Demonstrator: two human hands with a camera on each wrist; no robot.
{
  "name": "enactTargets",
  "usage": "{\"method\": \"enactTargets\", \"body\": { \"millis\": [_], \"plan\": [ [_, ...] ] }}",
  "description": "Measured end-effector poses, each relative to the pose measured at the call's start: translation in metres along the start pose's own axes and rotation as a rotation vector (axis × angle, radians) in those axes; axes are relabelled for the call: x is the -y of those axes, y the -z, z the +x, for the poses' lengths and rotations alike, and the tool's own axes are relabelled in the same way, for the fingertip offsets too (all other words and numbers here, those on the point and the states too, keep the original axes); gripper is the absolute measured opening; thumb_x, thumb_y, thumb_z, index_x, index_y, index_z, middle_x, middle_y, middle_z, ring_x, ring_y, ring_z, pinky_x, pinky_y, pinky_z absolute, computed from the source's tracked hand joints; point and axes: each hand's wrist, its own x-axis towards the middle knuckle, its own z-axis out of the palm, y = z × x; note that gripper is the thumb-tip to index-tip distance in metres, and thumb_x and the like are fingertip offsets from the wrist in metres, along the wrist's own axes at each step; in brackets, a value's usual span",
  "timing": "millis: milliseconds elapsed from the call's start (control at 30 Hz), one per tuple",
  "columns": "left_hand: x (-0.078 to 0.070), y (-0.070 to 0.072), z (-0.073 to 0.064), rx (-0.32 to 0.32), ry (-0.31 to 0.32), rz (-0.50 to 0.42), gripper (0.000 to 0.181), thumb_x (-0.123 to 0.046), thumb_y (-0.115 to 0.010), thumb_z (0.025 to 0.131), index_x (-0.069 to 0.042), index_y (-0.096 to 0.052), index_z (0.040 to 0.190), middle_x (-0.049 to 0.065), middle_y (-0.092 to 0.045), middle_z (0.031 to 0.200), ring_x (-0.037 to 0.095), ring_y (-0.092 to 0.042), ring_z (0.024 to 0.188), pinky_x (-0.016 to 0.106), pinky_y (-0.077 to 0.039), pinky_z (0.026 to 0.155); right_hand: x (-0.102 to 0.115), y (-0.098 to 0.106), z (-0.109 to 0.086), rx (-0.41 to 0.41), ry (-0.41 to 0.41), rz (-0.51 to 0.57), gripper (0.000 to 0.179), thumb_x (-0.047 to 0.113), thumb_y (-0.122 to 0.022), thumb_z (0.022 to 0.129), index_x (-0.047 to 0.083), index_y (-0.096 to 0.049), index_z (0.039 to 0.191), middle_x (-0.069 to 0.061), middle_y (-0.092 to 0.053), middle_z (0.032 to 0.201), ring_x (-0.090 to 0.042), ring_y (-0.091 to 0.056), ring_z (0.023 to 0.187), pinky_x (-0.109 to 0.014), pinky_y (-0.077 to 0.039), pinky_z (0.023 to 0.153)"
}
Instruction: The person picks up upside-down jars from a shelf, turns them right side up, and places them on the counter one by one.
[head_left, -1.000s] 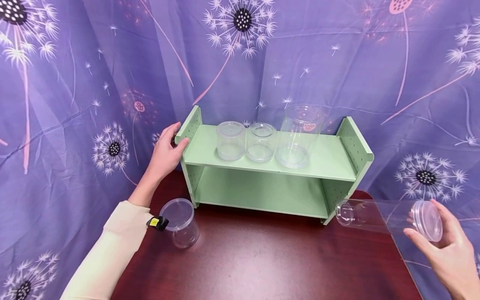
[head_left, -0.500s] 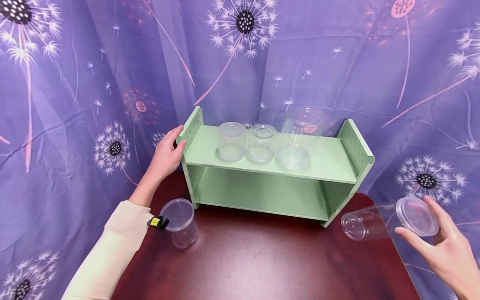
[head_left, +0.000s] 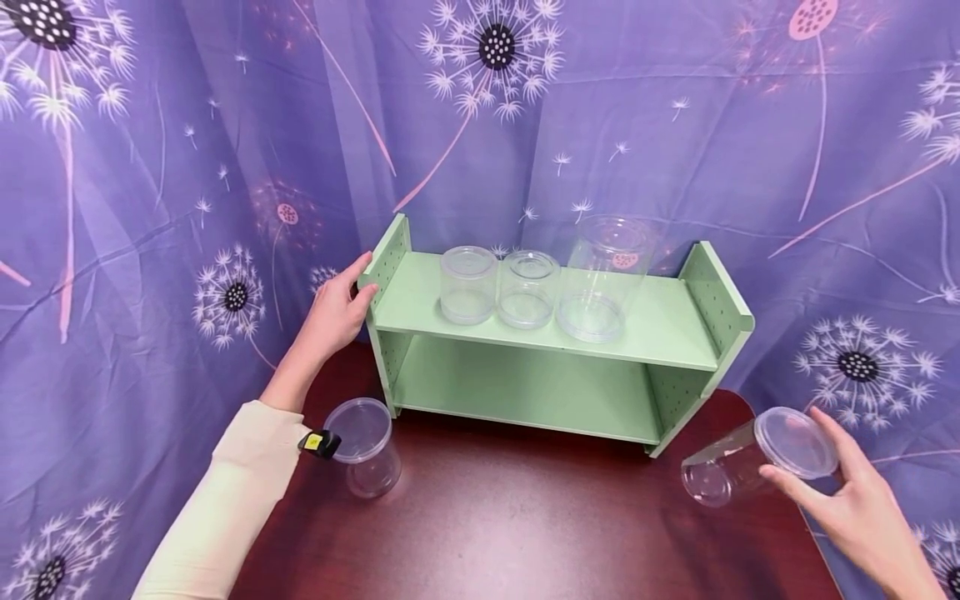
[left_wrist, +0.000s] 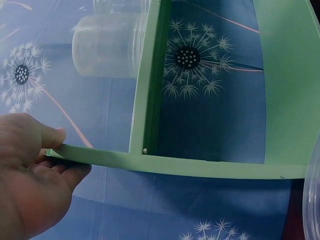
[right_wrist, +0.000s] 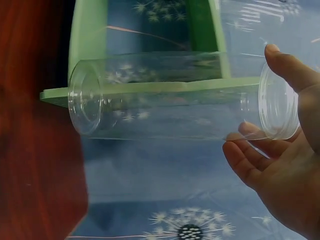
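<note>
My left hand (head_left: pixel 335 310) grips the upper left side panel of a green two-tier shelf (head_left: pixel 525 392), thumb on one face and fingers behind it. In my right hand (head_left: pixel 847 483) is a tall clear plastic jar (right_wrist: pixel 175 107), pinched around its lidded end. The jar tilts, with its lid (head_left: pixel 795 442) up toward the hand and its base over the right part of the table. Two short clear jars, the left one (head_left: pixel 468 285) and the middle one (head_left: pixel 528 289), stand on the upper tier beside a taller clear jar (head_left: pixel 600 292).
Another lidded clear jar (head_left: pixel 372 467) stands on the dark red table (head_left: pixel 540 525), left of the shelf near my left wrist. A purple dandelion-print curtain (head_left: pixel 630 100) hangs behind and on both sides. The table's right edge runs beneath my right hand.
My right hand has moved left over the table with the jar, which has swung from nearly level to more upright, lid up. My left hand keeps its grip on the shelf.
</note>
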Motion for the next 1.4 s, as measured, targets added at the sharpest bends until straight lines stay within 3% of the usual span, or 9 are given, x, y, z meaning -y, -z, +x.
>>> {"method": "enactTargets", "body": {
  "millis": [33,133,200,300,367,733,933,1133,1400],
  "plan": [
    [0.000,0.000,0.000,-0.003,0.001,-0.001,0.057,-0.015,-0.052,0.108,-0.009,-0.035,0.161,0.031,-0.064,0.124,0.028,-0.055,0.078,0.043,-0.045,0.084,-0.002,-0.003,-0.002,0.007,-0.006,-0.013,0.101,0.002,-0.089,0.077,0.011,-0.035,0.162,0.024,-0.045,0.149,0.021,-0.038,0.115,0.003,-0.023,0.092],
    [0.000,0.000,0.000,-0.003,0.006,-0.002,0.057,-0.016,-0.052,0.108,-0.010,-0.035,0.162,0.029,-0.063,0.094,0.030,-0.051,0.068,0.042,-0.045,0.076,-0.007,-0.013,-0.008,0.035,-0.026,-0.033,0.100,0.006,-0.089,0.077,0.008,-0.035,0.161,-0.015,-0.052,0.151,0.024,-0.034,0.114,0.004,-0.019,0.092],
    [0.000,-0.001,0.000,-0.007,0.001,0.002,0.056,-0.016,-0.052,0.108,-0.009,-0.035,0.162,0.030,-0.065,0.106,0.030,-0.054,0.076,0.042,-0.045,0.081,-0.010,-0.019,-0.012,0.055,-0.040,-0.033,0.099,0.007,-0.089,0.078,0.006,-0.034,0.161,-0.040,-0.049,0.140,0.025,-0.032,0.113,0.004,-0.019,0.092],
    [-0.001,0.000,0.000,-0.003,-0.001,-0.008,0.057,-0.016,-0.051,0.108,-0.009,-0.034,0.162,0.032,-0.059,0.134,0.033,-0.058,0.097,0.047,-0.045,0.092,-0.014,-0.027,-0.017,0.067,-0.050,-0.037,0.099,0.008,-0.090,0.078,0.004,-0.035,0.160,-0.041,-0.051,0.137,0.026,-0.031,0.111,0.004,-0.019,0.089],
    [-0.001,0.000,0.000,-0.003,-0.005,-0.013,0.057,-0.014,-0.052,0.108,-0.008,-0.034,0.162,0.027,-0.046,0.153,0.034,-0.055,0.113,0.049,-0.042,0.100,-0.016,-0.031,-0.019,0.072,-0.044,-0.030,0.098,0.008,-0.090,0.077,0.003,-0.036,0.159,-0.040,-0.053,0.134,0.025,-0.033,0.110,0.004,-0.021,0.088],
    [0.000,0.000,0.001,-0.006,-0.004,-0.030,0.057,-0.013,-0.052,0.108,-0.007,-0.033,0.162,0.023,-0.041,0.157,0.033,-0.052,0.126,0.051,-0.041,0.108,-0.023,-0.058,-0.029,0.082,-0.036,-0.025,0.097,0.010,-0.093,0.074,-0.003,-0.040,0.154,-0.038,-0.057,0.128,0.023,-0.033,0.104,0.003,-0.022,0.085],
    [0.001,-0.001,0.001,-0.001,0.001,-0.033,0.057,-0.013,-0.052,0.108,-0.008,-0.033,0.162,0.023,-0.041,0.158,0.034,-0.052,0.120,0.049,-0.041,0.102,-0.026,-0.068,-0.033,0.109,-0.048,-0.016,0.096,0.011,-0.092,0.075,-0.002,-0.039,0.155,-0.038,-0.052,0.137,0.022,-0.032,0.105,0.003,-0.020,0.085],
    [0.001,-0.002,0.000,0.002,0.004,-0.048,0.057,-0.012,-0.052,0.108,-0.008,-0.033,0.162,0.023,-0.042,0.157,0.033,-0.053,0.119,0.048,-0.041,0.102,-0.027,-0.071,-0.037,0.131,-0.090,-0.030,0.096,0.016,-0.092,0.077,0.000,-0.039,0.156,-0.035,-0.055,0.135,0.022,-0.033,0.103,0.001,-0.021,0.082],
    [0.002,-0.001,0.001,-0.006,0.005,-0.063,0.058,-0.012,-0.052,0.107,-0.008,-0.033,0.162,0.023,-0.043,0.156,0.032,-0.053,0.121,0.048,-0.042,0.102,-0.026,-0.075,-0.035,0.107,-0.049,-0.007,0.096,0.011,-0.093,0.073,-0.002,-0.042,0.153,-0.036,-0.057,0.132,0.024,-0.034,0.105,0.003,-0.022,0.084]
  ]
}}
